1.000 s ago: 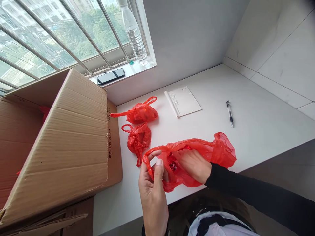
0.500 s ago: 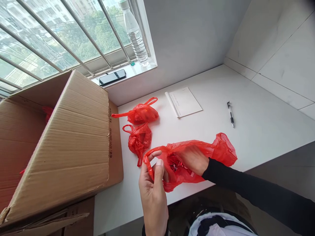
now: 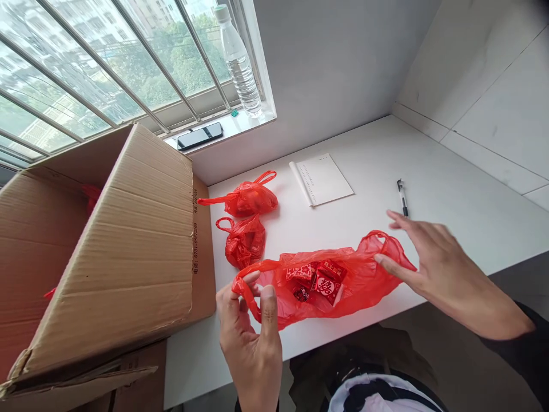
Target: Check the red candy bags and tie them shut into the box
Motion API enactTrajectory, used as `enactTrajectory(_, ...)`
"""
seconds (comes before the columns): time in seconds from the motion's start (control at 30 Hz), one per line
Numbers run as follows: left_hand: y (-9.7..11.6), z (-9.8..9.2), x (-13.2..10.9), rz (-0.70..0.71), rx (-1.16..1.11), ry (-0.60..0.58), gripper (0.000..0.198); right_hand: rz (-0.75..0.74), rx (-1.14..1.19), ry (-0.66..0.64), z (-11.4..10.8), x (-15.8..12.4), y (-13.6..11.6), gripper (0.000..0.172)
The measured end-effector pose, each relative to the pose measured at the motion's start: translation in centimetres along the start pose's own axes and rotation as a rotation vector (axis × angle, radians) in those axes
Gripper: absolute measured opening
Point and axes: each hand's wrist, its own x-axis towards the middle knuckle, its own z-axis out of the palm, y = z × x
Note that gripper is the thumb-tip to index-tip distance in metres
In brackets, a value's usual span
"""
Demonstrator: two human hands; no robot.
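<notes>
A thin red plastic bag (image 3: 364,286) lies open on the white table near its front edge. Through its mouth several small red packets (image 3: 326,286) show, one printed with a white character in a circle. My left hand (image 3: 253,332) holds the bag's left handle loop, fingers hooked through it. At the bag's right end, my right hand (image 3: 433,257) has its fingers spread, the thumb by the right handle. Whether the thumb touches the plastic I cannot tell. Two tied red bags, one (image 3: 251,197) behind the other (image 3: 245,243), rest farther back on the left.
An open cardboard box (image 3: 115,246) with red plastic inside stands on the left. Toward the wall lie a notepad (image 3: 326,180) and a pen (image 3: 402,197). A phone (image 3: 200,136) and a water bottle (image 3: 242,71) are on the windowsill.
My right hand has come out of the bag and moved right, its fingers now spread. My left hand has shifted left with the handle, and the packets inside are more exposed.
</notes>
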Motion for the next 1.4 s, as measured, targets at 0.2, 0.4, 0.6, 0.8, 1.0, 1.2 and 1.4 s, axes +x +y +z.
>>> enactTrajectory(0.2,1.3,-0.2,-0.3,0.276,-0.114,-0.017,0.023,0.088,0.302,-0.003,-2.9,0.2,-1.4,0.028)
enactTrajectory(0.4,3.7,-1.4,-0.1,0.062,-0.459,-0.159,0.028,0.010,0.470,0.202,-6.0,-0.1,-4.4,0.016)
enactTrajectory(0.6,5.6,-0.3,0.7,-0.051,-0.394,-0.480,0.021,-0.146,0.714,0.101,-6.7,0.7,-6.6,0.010)
enactTrajectory(0.8,6.4,1.6,0.3,-0.049,-0.273,-0.773,0.030,-0.356,0.684,-0.268,-4.6,1.9,-9.0,0.031)
enactTrajectory(1.0,5.5,1.4,0.4,-0.083,-0.222,-0.814,0.033,-0.331,0.694,-0.278,-3.4,2.2,-9.3,0.010)
enactTrajectory(1.2,5.2,1.2,0.9,-0.093,-0.259,-0.849,0.030,-0.383,0.684,-0.334,-3.4,2.9,-9.4,0.019)
enactTrajectory(1.4,4.8,1.2,1.5,-0.128,-0.328,-0.904,0.026,-0.305,0.634,-0.318,-3.3,3.3,-9.5,0.009)
